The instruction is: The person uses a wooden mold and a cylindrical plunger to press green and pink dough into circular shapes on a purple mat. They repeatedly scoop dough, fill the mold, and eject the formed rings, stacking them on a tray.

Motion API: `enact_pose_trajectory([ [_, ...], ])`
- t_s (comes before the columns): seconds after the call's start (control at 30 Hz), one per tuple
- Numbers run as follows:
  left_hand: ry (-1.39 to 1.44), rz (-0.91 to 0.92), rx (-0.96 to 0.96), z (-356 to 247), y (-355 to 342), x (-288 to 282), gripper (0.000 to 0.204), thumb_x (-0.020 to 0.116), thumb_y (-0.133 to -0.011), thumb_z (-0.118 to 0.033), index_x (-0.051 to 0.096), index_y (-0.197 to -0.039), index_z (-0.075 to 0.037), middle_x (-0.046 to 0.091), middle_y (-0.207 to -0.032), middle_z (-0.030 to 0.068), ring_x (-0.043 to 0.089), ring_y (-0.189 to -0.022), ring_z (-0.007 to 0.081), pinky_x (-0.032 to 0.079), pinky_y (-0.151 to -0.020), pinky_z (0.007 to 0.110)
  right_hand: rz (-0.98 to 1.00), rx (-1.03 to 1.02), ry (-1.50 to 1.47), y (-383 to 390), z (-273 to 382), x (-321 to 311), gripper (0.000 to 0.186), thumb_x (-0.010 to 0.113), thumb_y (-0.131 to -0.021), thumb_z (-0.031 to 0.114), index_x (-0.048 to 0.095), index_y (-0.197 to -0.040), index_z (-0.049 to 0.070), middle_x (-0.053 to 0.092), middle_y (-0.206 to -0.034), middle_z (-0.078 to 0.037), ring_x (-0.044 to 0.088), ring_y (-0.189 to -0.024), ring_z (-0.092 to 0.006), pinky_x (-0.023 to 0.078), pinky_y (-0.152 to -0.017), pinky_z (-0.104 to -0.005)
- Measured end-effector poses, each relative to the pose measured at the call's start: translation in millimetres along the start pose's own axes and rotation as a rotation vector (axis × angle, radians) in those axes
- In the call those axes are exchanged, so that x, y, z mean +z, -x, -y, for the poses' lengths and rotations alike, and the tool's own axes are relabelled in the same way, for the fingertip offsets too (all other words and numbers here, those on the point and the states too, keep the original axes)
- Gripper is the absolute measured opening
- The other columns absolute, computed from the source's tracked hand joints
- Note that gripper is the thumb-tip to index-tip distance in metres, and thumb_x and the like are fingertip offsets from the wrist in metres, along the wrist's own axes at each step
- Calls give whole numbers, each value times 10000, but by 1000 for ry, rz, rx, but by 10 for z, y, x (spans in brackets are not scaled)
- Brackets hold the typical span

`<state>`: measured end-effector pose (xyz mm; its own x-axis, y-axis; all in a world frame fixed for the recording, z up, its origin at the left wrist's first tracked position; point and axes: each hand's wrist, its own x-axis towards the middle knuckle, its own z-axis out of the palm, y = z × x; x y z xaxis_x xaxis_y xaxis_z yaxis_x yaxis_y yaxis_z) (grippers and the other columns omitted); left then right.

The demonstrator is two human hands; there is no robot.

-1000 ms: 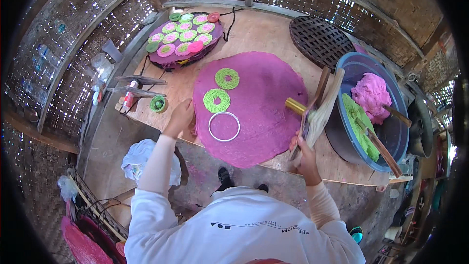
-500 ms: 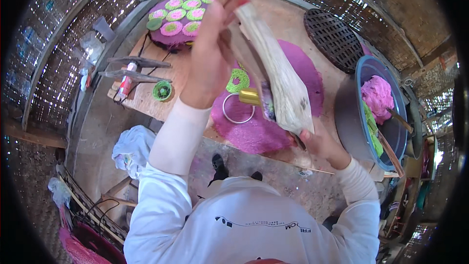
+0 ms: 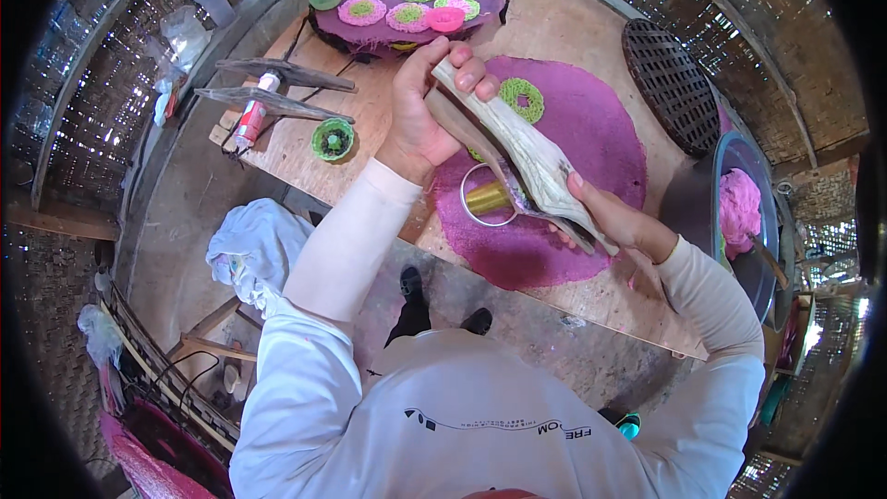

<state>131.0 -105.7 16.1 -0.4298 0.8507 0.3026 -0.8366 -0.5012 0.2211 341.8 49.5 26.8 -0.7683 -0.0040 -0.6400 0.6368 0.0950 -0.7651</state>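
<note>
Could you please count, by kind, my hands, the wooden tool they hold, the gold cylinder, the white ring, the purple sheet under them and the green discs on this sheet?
Left hand and right hand: 2
Wooden tool: 1
Gold cylinder: 1
White ring: 1
Purple sheet: 1
Green discs, one mostly hidden: 2
Total: 8

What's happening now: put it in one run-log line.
left hand: grips far end of pale wooden tool; right hand: grips near end; shiny gold cylinder: above round purple sheet
</note>
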Motion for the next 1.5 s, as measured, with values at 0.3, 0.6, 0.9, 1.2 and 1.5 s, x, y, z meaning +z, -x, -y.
enact_pose_trajectory([
  [0.3, -112, -30, 42, -30, 88, -9, 266, 456, -889, -310, 428, -665, -169, 390, -499, -42, 419, -567, 128, 362, -621, 285, -142, -102, 251, -135, -74, 83, 797, 297, -834, 713, 593, -662, -6, 531, -529, -65, 523, -460, -144, 423, -443, -266],
  [0.6, 13, -156, 80, 184, 154, -174, 255, 457, -879, -309, 446, -660, -178, 393, -516, -54, 427, -580, 127, 376, -626, 297, -150, 78, 275, 142, 142, 36, 803, 338, -805, 736, 586, -627, -7, 520, -505, -71, 535, -447, -145, 417, -396, -280],
  [0.9, 16, -138, 128, 271, 37, -247, 281, 448, -878, -295, 425, -619, -190, 357, -469, -67, 397, -498, 103, 393, -667, 319, -359, 72, 583, 131, 165, -136, 852, 389, -769, 748, 582, -555, -53, 486, -463, -126, 548, -475, -238, 417, -499, -394],
  [1.2, -20, -156, 211, -41, 75, -193, 305, 461, -859, -286, 394, -586, -169, 352, -451, -38, 380, -451, 135, 348, -502, 267, -426, 22, 668, -141, 270, 60, 886, 411, -735, 767, 639, -661, -86, 539, -532, -215, 609, -572, -342, 435, -567, -472],
  [1.5, -6, -89, 191, -116, 299, -285, 279, 437, -887, -308, 453, -657, -151, 409, -522, -17, 434, -538, 155, 411, -613, 317, -328, 5, 635, -109, 277, 135, 879, 391, -761, 753, 627, -638, -85, 497, -474, -175, 573, -510, -306, 419, -532, -460],
])
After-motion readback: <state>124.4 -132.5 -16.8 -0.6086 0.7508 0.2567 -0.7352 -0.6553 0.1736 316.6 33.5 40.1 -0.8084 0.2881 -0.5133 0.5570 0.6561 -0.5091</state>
